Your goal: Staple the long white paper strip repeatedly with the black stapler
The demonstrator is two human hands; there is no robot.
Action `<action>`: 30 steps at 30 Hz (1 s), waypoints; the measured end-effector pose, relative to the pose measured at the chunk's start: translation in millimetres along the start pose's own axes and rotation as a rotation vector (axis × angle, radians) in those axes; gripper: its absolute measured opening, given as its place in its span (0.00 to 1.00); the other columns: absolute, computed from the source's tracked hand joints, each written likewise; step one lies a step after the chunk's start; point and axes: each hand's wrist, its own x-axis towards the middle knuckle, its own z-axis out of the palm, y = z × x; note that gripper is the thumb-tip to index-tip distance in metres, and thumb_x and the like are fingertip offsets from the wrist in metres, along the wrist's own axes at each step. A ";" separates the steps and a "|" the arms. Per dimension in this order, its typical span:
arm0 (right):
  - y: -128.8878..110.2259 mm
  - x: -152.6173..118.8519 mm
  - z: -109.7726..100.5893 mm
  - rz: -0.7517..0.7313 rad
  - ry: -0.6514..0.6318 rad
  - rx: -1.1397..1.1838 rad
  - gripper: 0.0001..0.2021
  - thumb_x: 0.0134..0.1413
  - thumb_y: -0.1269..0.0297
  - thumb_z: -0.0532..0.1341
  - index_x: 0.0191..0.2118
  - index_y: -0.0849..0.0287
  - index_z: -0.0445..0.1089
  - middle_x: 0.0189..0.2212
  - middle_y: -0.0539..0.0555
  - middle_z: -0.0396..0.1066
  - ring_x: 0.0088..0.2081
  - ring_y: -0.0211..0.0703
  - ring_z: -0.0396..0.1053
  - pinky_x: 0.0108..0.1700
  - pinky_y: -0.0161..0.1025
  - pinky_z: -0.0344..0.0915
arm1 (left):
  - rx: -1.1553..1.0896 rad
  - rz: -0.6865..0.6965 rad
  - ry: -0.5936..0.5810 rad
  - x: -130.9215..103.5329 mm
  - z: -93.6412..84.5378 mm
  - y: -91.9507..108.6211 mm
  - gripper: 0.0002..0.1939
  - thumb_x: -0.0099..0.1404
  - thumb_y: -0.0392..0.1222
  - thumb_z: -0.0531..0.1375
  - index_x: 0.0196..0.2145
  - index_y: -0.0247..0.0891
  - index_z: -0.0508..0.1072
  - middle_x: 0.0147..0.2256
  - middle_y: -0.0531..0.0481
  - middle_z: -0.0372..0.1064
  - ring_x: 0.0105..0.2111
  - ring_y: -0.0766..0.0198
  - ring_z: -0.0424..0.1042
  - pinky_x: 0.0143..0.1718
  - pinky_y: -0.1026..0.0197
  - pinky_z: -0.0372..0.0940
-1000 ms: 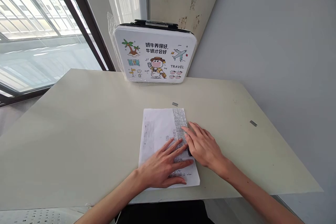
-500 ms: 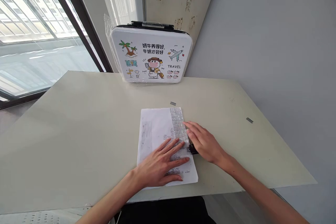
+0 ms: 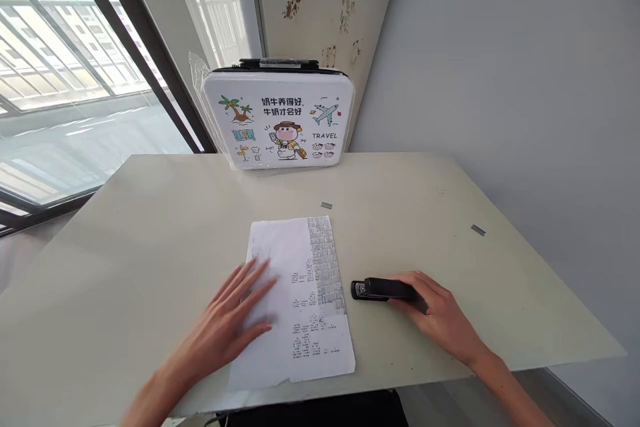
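Note:
A white printed sheet of paper, or a thin stack, lies near the table's front edge. Dense rows of staples cover a strip along its right side. My left hand rests over the sheet's left part with fingers spread, slightly blurred. To the right of the paper, apart from its edge, a black stapler lies on the table with its nose toward the sheet. My right hand grips the stapler's rear end between thumb and fingers.
A white cartoon-printed case in clear plastic stands at the table's back. Small grey staple strips lie on the table, one strip beyond the paper and another strip at the right. A grey wall borders the right side.
My right hand has drawn the stapler away from the paper to the right. My left hand has slid left across the sheet, uncovering the printed text, and the paper sits slightly further left.

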 end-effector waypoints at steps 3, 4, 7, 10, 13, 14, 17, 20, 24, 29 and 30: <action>6.0 -7.5 -2.4 0.141 0.089 0.081 0.17 0.66 0.43 0.60 0.52 0.46 0.72 0.44 0.55 0.76 0.42 0.51 0.73 0.28 0.38 0.70 | 0.057 0.008 -0.047 -13.2 -5.5 -9.6 0.42 0.73 0.60 0.60 0.76 0.49 0.48 0.75 0.46 0.42 0.73 0.36 0.44 0.69 0.29 0.51; 7.5 -10.3 -4.4 0.184 0.120 0.095 0.18 0.65 0.42 0.61 0.51 0.46 0.72 0.41 0.54 0.76 0.39 0.50 0.72 0.25 0.37 0.67 | 0.068 0.024 -0.068 -14.7 -5.5 -7.8 0.43 0.72 0.61 0.61 0.76 0.49 0.48 0.75 0.45 0.42 0.73 0.35 0.43 0.69 0.28 0.50; 9.1 -19.1 -12.4 0.264 0.215 0.084 0.18 0.62 0.41 0.63 0.48 0.47 0.74 0.32 0.51 0.72 0.32 0.47 0.68 0.25 0.36 0.66 | 0.063 0.063 -0.094 -6.5 2.7 10.8 0.46 0.70 0.63 0.61 0.76 0.48 0.47 0.75 0.44 0.43 0.74 0.36 0.42 0.70 0.28 0.45; 7.1 -27.6 -20.6 0.293 0.312 0.055 0.19 0.60 0.41 0.64 0.46 0.48 0.75 0.28 0.49 0.68 0.29 0.44 0.67 0.27 0.36 0.67 | 0.010 0.097 -0.075 24.4 23.1 41.7 0.44 0.71 0.61 0.61 0.76 0.47 0.48 0.75 0.43 0.43 0.74 0.37 0.42 0.71 0.28 0.41; 4.6 -33.6 -27.4 0.310 0.376 0.050 0.20 0.59 0.40 0.65 0.47 0.49 0.75 0.28 0.49 0.67 0.30 0.44 0.67 0.29 0.36 0.68 | -0.062 0.118 -0.067 76.0 50.9 75.2 0.44 0.70 0.62 0.62 0.75 0.45 0.52 0.75 0.41 0.42 0.74 0.35 0.41 0.71 0.25 0.40; 4.2 -35.0 -29.2 0.317 0.387 0.057 0.20 0.59 0.40 0.65 0.47 0.49 0.75 0.29 0.49 0.67 0.29 0.44 0.66 0.28 0.35 0.68 | -0.091 0.124 -0.066 96.0 60.5 85.8 0.44 0.69 0.64 0.62 0.74 0.45 0.54 0.75 0.40 0.42 0.74 0.35 0.40 0.71 0.25 0.38; 4.1 -37.0 -32.8 0.333 0.424 0.081 0.22 0.58 0.40 0.65 0.48 0.51 0.75 0.30 0.50 0.68 0.30 0.43 0.66 0.27 0.34 0.68 | -0.180 0.130 -0.053 157.0 87.9 114.1 0.42 0.67 0.66 0.62 0.72 0.45 0.60 0.75 0.42 0.45 0.75 0.38 0.39 0.72 0.28 0.34; 5.2 -37.6 -34.5 0.342 0.498 0.084 0.22 0.58 0.40 0.65 0.47 0.52 0.75 0.33 0.52 0.72 0.32 0.44 0.67 0.31 0.34 0.69 | -0.251 0.152 -0.013 208.2 111.6 136.9 0.42 0.68 0.69 0.60 0.71 0.44 0.62 0.74 0.41 0.49 0.75 0.39 0.39 0.73 0.30 0.31; 7.8 -38.2 -36.7 0.354 0.566 0.077 0.22 0.58 0.40 0.65 0.47 0.52 0.75 0.32 0.51 0.71 0.32 0.44 0.66 0.31 0.34 0.69 | -0.288 0.169 0.007 246.4 133.3 158.7 0.38 0.68 0.68 0.59 0.67 0.43 0.68 0.72 0.41 0.53 0.74 0.37 0.41 0.73 0.30 0.30; 11.9 -35.9 -37.8 0.350 0.557 0.100 0.21 0.59 0.40 0.65 0.48 0.51 0.75 0.33 0.52 0.72 0.33 0.44 0.65 0.29 0.33 0.67 | -0.252 0.180 0.066 251.8 133.4 152.8 0.33 0.72 0.58 0.59 0.68 0.41 0.65 0.74 0.42 0.49 0.75 0.42 0.40 0.74 0.36 0.39; 12.4 -35.0 -37.1 0.349 0.549 0.105 0.21 0.59 0.40 0.65 0.48 0.51 0.74 0.34 0.52 0.72 0.33 0.44 0.65 0.29 0.33 0.68 | -0.228 0.180 0.080 250.9 129.7 143.0 0.32 0.72 0.55 0.59 0.69 0.41 0.64 0.74 0.42 0.48 0.75 0.43 0.39 0.74 0.38 0.40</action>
